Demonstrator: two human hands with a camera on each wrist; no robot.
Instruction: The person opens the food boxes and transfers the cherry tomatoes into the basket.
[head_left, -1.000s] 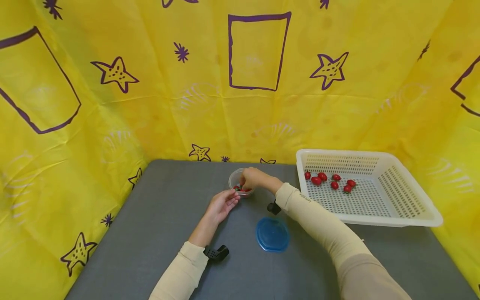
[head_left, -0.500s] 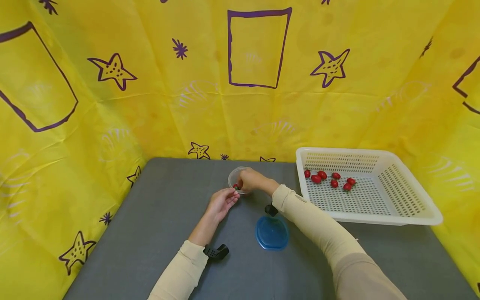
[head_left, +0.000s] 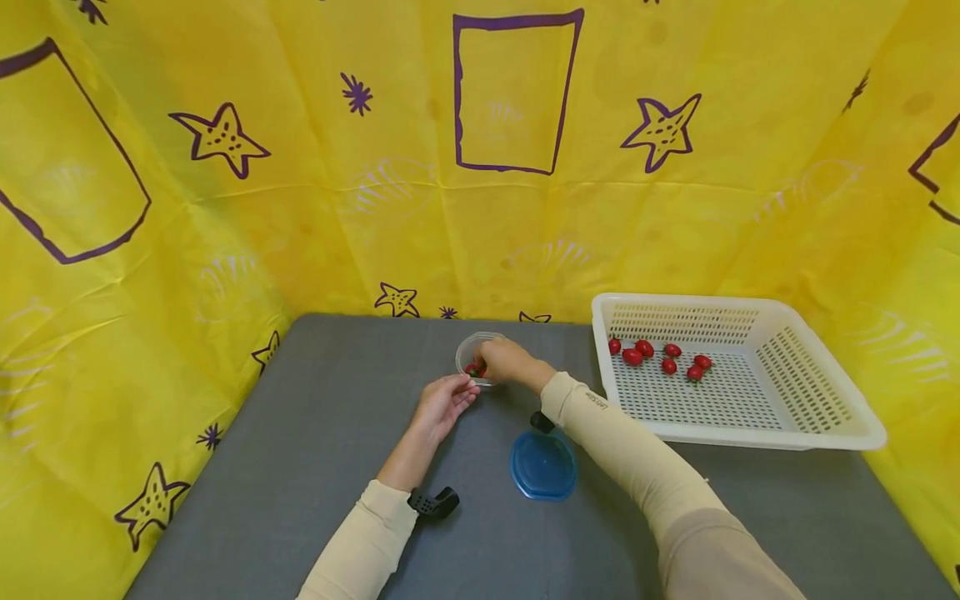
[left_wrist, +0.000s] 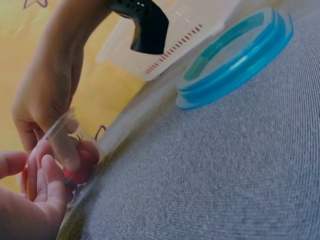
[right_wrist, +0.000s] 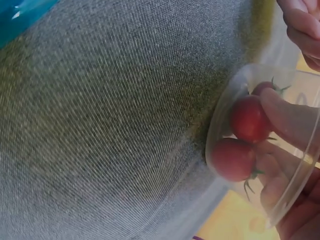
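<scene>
A small clear round plastic container point(head_left: 465, 354) stands on the table near its back edge, with several red cherry tomatoes point(right_wrist: 233, 160) inside. My left hand point(head_left: 442, 407) holds the container's near left rim between thumb and fingers. From the right, my right hand point(head_left: 510, 364) reaches down into it. Its thumb and fingers pinch a cherry tomato point(right_wrist: 248, 119) low inside, seen through the clear wall in the right wrist view. Nearer me lies a round blue lid point(head_left: 543, 467), apart from both hands. The right fingertips are mostly hidden in the head view.
A white perforated basket point(head_left: 750, 437) stands on the right, with several cherry tomatoes point(head_left: 632, 357) toward its left side. The grey cloth-covered table point(head_left: 300, 467) meets a yellow patterned curtain point(head_left: 375, 225) at the back and sides.
My right hand has shifted slightly left and deeper into the container, and the tomatoes inside have moved a little. My left hand keeps its place at the rim. The head view has tilted slightly.
</scene>
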